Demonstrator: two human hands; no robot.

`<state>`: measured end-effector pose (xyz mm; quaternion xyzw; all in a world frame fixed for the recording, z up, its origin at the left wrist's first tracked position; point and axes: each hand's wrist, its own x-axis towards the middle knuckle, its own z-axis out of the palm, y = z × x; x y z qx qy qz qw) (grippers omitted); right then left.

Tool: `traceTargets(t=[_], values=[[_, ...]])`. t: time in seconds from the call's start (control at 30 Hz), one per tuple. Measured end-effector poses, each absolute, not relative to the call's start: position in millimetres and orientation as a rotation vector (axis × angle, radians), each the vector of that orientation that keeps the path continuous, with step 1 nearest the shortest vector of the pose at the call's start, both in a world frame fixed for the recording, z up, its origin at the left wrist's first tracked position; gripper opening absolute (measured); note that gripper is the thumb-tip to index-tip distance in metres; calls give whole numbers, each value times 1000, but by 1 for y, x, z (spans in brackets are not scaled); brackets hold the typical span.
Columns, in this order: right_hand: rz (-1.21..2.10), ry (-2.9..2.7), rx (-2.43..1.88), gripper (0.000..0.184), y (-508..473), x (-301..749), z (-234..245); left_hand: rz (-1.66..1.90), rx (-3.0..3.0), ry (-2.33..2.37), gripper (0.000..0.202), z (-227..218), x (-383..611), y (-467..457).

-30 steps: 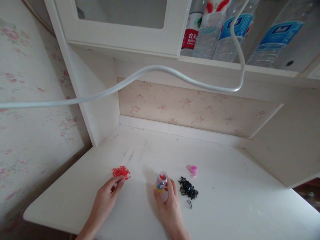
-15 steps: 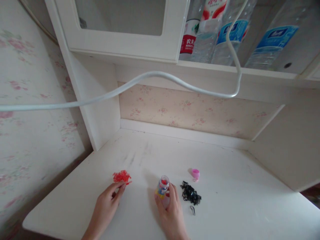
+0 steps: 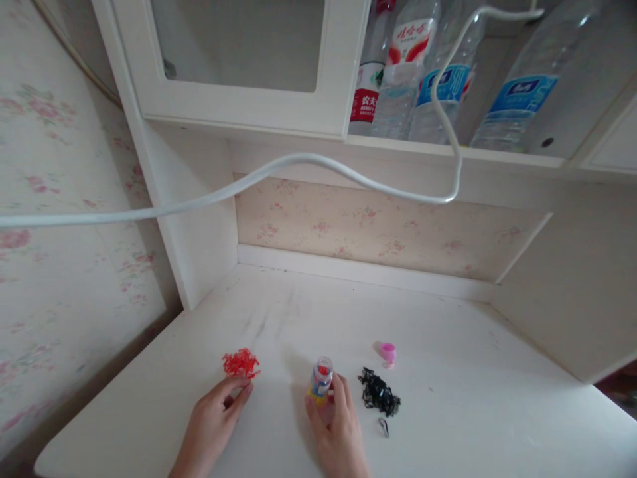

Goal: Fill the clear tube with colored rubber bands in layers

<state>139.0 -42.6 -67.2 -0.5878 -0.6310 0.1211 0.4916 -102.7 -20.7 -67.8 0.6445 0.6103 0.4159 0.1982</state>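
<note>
On the white tabletop, my left hand [image 3: 215,417] is at the near edge of a loose pile of small red rubber bands [image 3: 241,362]. Its thumb and forefinger are pinched together, and whatever may be between them is too small to make out. My right hand [image 3: 338,425] is wrapped round a small clear bottle [image 3: 321,378] with a colourful label. The bottle stands upright with its mouth uncovered, and red bands show inside. Right of that hand lies a heap of black rubber bands [image 3: 379,393], with a single black band [image 3: 383,427] apart from it. A pink cap [image 3: 388,352] sits behind the heap.
A white cable [image 3: 308,159] hangs across the view above the table [image 3: 448,345]. Overhead, a white cabinet [image 3: 239,109] holds several plastic bottles [image 3: 405,60] on its open shelf. Side panels and a flower-patterned wall [image 3: 368,219] enclose the back.
The view has tilted up slightly, so everything sits lower in the picture. My left fingers remain pinched by the red pile, and my right hand still holds the bottle.
</note>
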Motion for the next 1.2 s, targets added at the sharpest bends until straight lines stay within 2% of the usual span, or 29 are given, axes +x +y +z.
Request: traceTargets(t=[1.2], values=[[344, -1547, -1509, 34, -53, 139, -58, 1125, 1886, 1626, 29, -69, -106, -24]])
